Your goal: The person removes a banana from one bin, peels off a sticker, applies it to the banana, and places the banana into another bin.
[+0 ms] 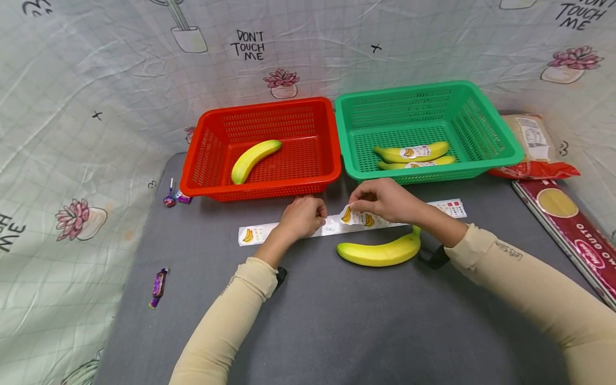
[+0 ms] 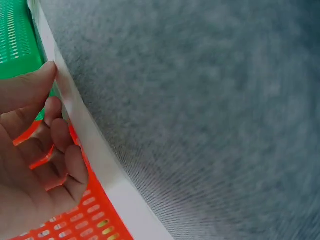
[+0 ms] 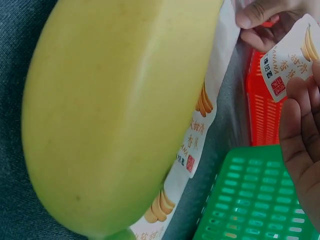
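In the head view, a white strip of banana stickers [image 1: 332,226] lies across the grey table. My left hand [image 1: 302,216] pinches the strip's far edge between thumb and fingers. Just to the right, my right hand [image 1: 387,200] holds a sticker [image 1: 345,214] by its edge. That sticker stands lifted off the backing; in the right wrist view the peeled sticker [image 3: 286,60] shows its printed face. A yellow banana [image 1: 380,253] lies in front of the strip, under the right wrist. It fills much of the right wrist view and covers part of the strip there.
Behind the strip stand a red basket [image 1: 260,191] with one plain banana [image 1: 252,160] and a green basket [image 1: 433,172] with two stickered bananas. Wrapped candies [image 1: 159,287] lie at left. A filled bag [image 1: 529,139] and a dark red box [image 1: 563,230] sit at right.
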`<state>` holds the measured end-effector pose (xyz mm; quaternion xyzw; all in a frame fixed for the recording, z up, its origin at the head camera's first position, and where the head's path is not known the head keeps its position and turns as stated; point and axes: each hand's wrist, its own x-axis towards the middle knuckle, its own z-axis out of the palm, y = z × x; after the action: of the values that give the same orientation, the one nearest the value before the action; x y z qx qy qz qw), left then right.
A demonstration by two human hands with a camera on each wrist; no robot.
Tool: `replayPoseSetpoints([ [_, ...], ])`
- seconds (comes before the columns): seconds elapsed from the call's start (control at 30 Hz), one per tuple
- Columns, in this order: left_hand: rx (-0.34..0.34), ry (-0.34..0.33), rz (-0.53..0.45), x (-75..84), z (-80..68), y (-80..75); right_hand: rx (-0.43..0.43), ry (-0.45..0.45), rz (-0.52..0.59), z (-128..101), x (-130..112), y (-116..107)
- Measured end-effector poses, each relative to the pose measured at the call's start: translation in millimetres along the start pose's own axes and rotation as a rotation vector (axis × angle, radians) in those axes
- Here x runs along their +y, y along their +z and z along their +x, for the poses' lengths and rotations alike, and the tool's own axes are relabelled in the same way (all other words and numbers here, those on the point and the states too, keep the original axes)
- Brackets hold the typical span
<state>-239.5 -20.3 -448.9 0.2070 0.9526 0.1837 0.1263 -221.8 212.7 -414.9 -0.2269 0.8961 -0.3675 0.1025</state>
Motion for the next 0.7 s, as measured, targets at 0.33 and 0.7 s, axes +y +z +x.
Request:
replayPoseSetpoints([
  [0.33,-0.018,-0.025,0.007,-1.5,0.1,2.6,0.021,0.002,0.023,-6,4,-4],
  [0.7,0.014,-0.005,0.020,-1.5,-1.6,2.1,0.018,0.034,0.045,-12,4,-10],
])
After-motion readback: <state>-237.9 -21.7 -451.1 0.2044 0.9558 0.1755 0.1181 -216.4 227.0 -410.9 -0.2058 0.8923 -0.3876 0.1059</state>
